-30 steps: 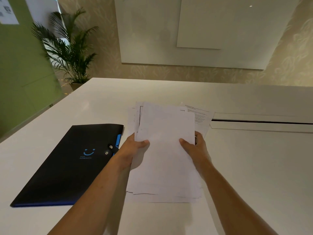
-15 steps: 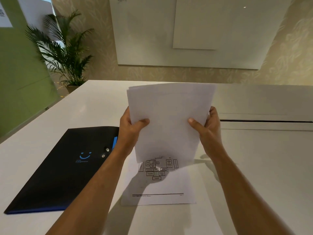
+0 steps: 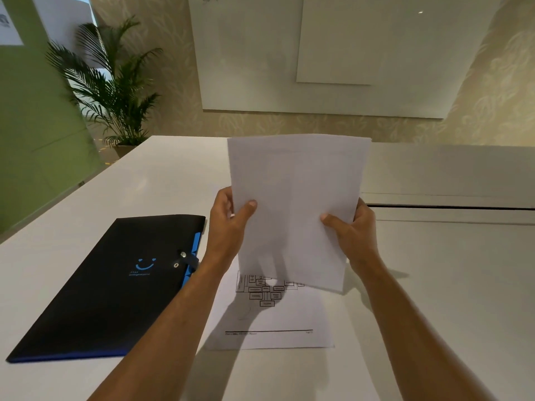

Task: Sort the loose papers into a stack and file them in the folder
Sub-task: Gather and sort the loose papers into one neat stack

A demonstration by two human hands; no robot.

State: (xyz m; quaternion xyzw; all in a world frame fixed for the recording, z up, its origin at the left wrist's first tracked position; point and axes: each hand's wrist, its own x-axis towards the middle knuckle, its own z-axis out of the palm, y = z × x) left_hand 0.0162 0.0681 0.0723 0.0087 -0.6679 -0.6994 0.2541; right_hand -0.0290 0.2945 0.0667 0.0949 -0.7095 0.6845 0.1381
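My white counter (image 3: 144, 180) fronts a leaf-patterned wall and potted palm (image 3: 113, 91). My left hand (image 3: 228, 224) and right hand (image 3: 351, 233) pinch the paper stack (image 3: 295, 204) upright above one printed sheet (image 3: 269, 319), beside the closed black folder (image 3: 115, 287).

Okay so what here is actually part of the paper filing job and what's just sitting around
Part of the job:
- held stack of papers, gripped by left hand and right hand
- printed sheet flat on the table
- black folder, closed

Just around:
- potted palm
- wall board
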